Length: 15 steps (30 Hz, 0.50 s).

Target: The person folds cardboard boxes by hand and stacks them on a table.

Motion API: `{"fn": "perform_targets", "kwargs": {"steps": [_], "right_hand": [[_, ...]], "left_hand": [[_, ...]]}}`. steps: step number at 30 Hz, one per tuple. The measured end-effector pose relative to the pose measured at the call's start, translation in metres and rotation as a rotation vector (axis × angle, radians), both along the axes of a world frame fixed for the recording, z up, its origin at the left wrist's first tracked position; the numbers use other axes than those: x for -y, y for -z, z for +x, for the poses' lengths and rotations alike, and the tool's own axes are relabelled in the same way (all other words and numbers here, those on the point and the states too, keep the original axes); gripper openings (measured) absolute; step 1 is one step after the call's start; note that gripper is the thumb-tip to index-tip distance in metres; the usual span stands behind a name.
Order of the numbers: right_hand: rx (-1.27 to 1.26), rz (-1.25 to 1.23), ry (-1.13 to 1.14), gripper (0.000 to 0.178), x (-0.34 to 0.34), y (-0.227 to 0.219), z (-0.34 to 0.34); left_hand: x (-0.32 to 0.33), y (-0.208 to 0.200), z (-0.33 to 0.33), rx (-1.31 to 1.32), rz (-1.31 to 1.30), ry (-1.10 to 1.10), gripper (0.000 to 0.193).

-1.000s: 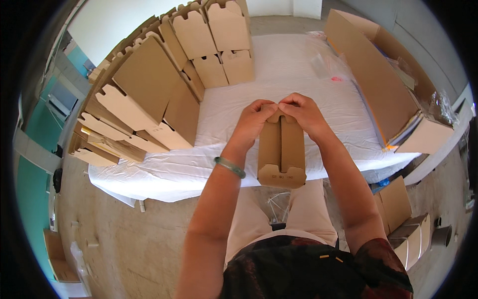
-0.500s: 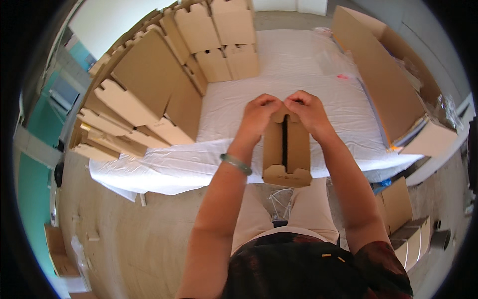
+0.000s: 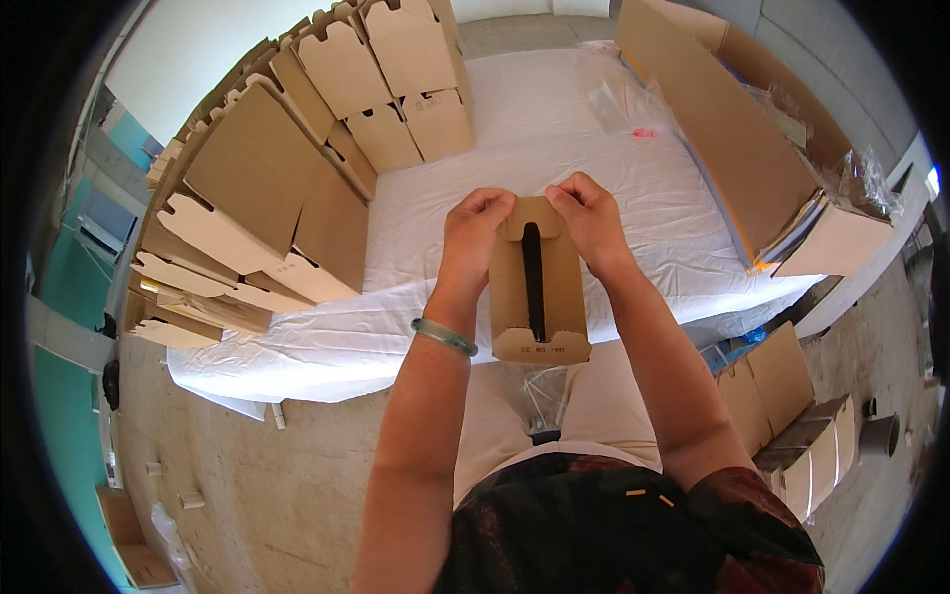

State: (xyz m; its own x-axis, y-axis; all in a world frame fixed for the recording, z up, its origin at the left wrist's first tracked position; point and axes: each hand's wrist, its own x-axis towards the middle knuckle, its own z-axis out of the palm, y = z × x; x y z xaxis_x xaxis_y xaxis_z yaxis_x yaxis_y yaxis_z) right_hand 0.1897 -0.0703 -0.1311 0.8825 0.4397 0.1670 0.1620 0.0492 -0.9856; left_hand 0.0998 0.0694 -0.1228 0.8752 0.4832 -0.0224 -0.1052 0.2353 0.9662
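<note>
A small brown cardboard box (image 3: 508,287) is held out over the front edge of the cloth-covered table. A dark narrow strip runs down the middle of its top; I cannot tell if it is a gap or a black thing inside. My left hand (image 3: 472,233) pinches the far left corner, at the raised end flap, thumb against fingertips. At the far right corner, my right hand (image 3: 594,226) grips the same end in a like pinch. The near end has a notched flap (image 3: 542,348) standing out toward me. A green bangle (image 3: 443,337) circles my left wrist.
Tall stacks of cardboard boxes (image 3: 252,188) stand on the table's left side. At the right, a long open carton (image 3: 708,124) holds papers and clear plastic. A plastic bag (image 3: 633,109) lies beside it on the white cloth (image 3: 435,238). More cartons (image 3: 782,391) sit at floor level, lower right.
My hands have moved apart along the box's far end, and its end flap now shows more. The dark strip appears wider near that end. The whole view has shifted slightly.
</note>
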Motion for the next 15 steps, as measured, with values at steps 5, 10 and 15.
{"fn": "perform_targets", "kwargs": {"steps": [5,10,15], "right_hand": [[-0.153,0.152,-0.097,0.033,0.017,-0.006,-0.007],[-0.173,0.198,-0.048,0.05,0.06,-0.012,-0.022],[0.0,0.131,-0.123,0.045,0.069,-0.023,-0.035]], "left_hand": [[-0.004,-0.004,-0.023,0.045,0.099,-0.018,0.055],[0.01,-0.011,-0.079,0.014,0.156,-0.046,0.078],[0.035,-0.013,-0.117,-0.038,0.252,-0.037,0.068]]}}
